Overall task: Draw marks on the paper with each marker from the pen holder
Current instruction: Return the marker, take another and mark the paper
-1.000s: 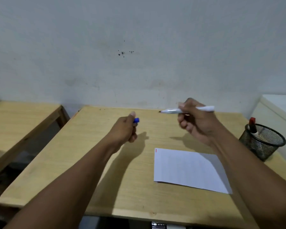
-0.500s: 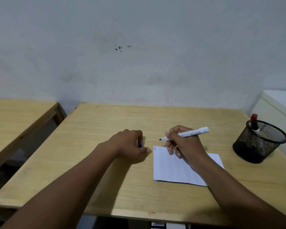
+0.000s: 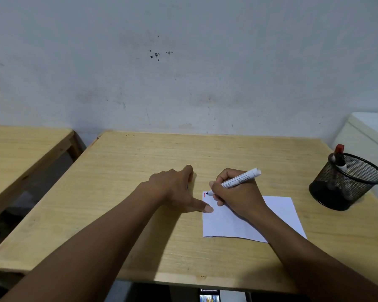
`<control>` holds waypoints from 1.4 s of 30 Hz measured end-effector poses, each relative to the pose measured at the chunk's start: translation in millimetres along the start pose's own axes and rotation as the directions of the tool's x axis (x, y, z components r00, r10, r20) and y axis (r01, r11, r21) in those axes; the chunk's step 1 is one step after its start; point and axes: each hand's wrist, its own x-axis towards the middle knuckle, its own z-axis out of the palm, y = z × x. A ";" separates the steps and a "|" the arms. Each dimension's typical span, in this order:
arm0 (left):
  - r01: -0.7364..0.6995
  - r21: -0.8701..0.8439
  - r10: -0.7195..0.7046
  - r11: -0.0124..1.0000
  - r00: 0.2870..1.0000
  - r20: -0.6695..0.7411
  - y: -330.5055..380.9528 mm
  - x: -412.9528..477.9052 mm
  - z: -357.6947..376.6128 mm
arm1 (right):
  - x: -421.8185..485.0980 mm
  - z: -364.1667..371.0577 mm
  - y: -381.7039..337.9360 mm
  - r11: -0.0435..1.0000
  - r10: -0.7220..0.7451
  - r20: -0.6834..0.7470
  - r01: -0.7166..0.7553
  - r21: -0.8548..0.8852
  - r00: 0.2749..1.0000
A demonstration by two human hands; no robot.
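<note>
A white sheet of paper lies on the wooden table, with a short red mark at its top left corner. My right hand grips an uncapped white marker whose blue tip touches the paper just right of the red mark. My left hand rests on the table beside the sheet, thumb pressing on the paper's left edge. Its fingers curl over the blue cap, of which only a sliver shows. A black mesh pen holder at the right holds a red-capped marker.
A second wooden table stands to the left across a gap. A white cabinet sits behind the pen holder. The wall runs along the table's far edge. A phone screen shows below the near edge.
Both hands came down from the air to the table. The marker tip dropped onto the paper's top left corner, and my left thumb moved onto the paper's edge.
</note>
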 end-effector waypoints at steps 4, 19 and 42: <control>0.013 -0.001 -0.013 1.000 1.000 0.019 2.7 -1.7 -2.9 | -0.3 1.2 0.7 0.998 -0.003 0.011 0.004 -0.062 1.000; -0.254 -0.631 0.153 0.733 0.966 -0.210 -20.8 12.8 -30.9 | 13.5 -55.0 -63.3 0.907 0.101 -0.032 -0.079 0.414 0.994; -0.368 -0.926 0.271 0.083 0.903 -0.334 209.0 51.3 -57.2 | -11.2 -195.7 -98.8 0.842 0.088 -0.162 0.014 0.540 0.983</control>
